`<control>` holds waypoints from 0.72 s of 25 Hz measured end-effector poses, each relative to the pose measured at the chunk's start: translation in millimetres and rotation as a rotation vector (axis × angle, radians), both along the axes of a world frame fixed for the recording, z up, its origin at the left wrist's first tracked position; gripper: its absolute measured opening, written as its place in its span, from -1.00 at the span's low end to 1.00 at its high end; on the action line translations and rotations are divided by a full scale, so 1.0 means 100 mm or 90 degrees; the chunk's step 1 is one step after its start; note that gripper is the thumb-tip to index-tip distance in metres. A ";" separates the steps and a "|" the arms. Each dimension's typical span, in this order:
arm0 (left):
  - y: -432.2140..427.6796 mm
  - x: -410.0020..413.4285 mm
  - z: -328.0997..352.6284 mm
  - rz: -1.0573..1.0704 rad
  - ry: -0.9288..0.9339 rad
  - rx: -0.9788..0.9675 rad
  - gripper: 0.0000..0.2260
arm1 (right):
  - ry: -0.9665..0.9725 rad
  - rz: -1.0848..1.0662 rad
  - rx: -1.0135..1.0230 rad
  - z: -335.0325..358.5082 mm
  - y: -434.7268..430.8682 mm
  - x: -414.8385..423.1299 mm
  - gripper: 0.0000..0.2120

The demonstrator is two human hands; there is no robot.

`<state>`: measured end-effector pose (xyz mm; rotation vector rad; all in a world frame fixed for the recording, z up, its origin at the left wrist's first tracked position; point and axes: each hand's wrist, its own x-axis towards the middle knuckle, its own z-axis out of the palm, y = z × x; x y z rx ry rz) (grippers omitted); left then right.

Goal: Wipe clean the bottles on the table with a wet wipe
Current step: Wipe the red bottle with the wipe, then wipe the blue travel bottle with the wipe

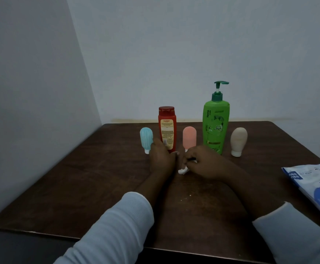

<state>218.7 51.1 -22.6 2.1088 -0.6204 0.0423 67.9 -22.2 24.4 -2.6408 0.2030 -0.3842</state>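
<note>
- Head view: a dark brown surface (79, 187) stands in a corner between two pale walls.
- Five bottles stand in a row near the far edge. From left to right they are the blue bottle (146, 139), the red bottle (167, 126), the pink bottle (189, 138), the green bottle (216, 126) and the beige bottle (238, 140).
- The blue, pink and beige bottles are small and stand upside down on their white caps. The red bottle is upright with its label toward the camera. The green bottle is the tallest and has a pump on top.
- The left hand (162, 159) is in front of the red bottle, back upward, with the fingers stretched forward and the thumb pointing to the right. It holds nothing that can be seen. It cannot be told whether its fingertips touch the red bottle.
- The right hand (206, 162) is in front of the pink and green bottles, with its fingers curled. It pinches a small white wipe (183, 170), which hangs down between the two hands to just above or on the surface.
- A blue and white pack (315, 185) lies flat at the right edge of the surface, well apart from the hands.
- Both arms wear pale sleeves, pushed up from the wrists.
</note>
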 end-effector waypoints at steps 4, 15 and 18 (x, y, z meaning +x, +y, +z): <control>0.25 -0.04 -0.02 -0.067 0.093 -0.113 -0.36 | -0.078 -0.047 0.022 -0.02 0.00 0.01 -0.77; 0.40 0.54 0.17 0.011 0.173 -0.049 0.15 | -0.157 -0.161 0.130 -0.23 -0.25 -0.23 -0.70; 0.38 0.62 0.11 0.013 0.169 -0.078 0.12 | -0.192 -0.176 0.230 -0.31 -0.33 -0.21 -0.66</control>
